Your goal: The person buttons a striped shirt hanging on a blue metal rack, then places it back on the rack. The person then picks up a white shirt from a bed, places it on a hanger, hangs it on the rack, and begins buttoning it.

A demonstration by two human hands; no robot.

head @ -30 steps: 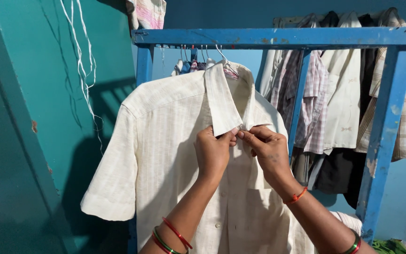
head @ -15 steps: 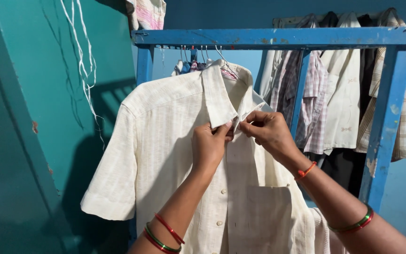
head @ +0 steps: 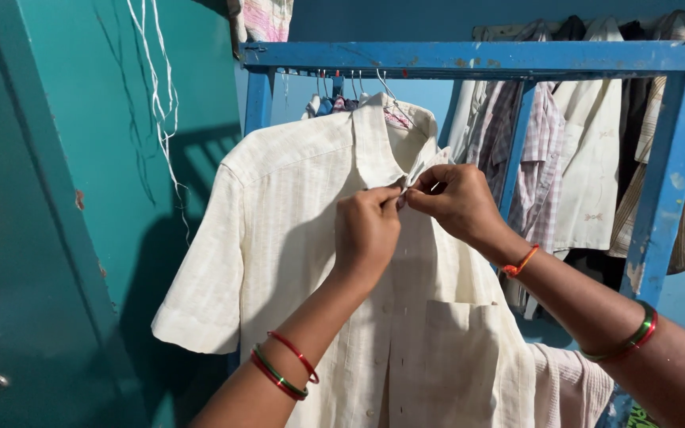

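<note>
— What's nearest the camera?

— Two forearms reaching up and away from the viewer. The left one wears red and green bangles [head: 283,372] at the wrist; the right one has a red-and-green bangle [head: 629,336] lower down the arm and an orange thread band [head: 520,261] at the wrist.

— And the hands?

— The left hand [head: 366,234] is curled nearly into a fist, back toward the camera, thumb and fingertips pinched on the front edge of a cream short-sleeved shirt [head: 279,238] just under its collar [head: 376,143]. The right hand [head: 452,200] meets it from the other side, fingers bent and closed on the opposite edge of the shirt. The fingertips of both hands touch at the top of the placket, and the knuckles hide whatever button lies between them.

— Where does the shirt hang?

— On a wire hanger [head: 386,85] from the blue-painted wooden rack [head: 469,57], at the rack's left end, facing the viewer. Its chest pocket [head: 457,341] sits below the right hand.

— What else is around the rack?

— Behind the shirt, more hangers crowd the same rail. Beyond the rack's middle post hang checked and pale shirts [head: 564,158]. Left of the rack stands a teal wall [head: 97,158] with white strings [head: 158,95] dangling down it.
</note>
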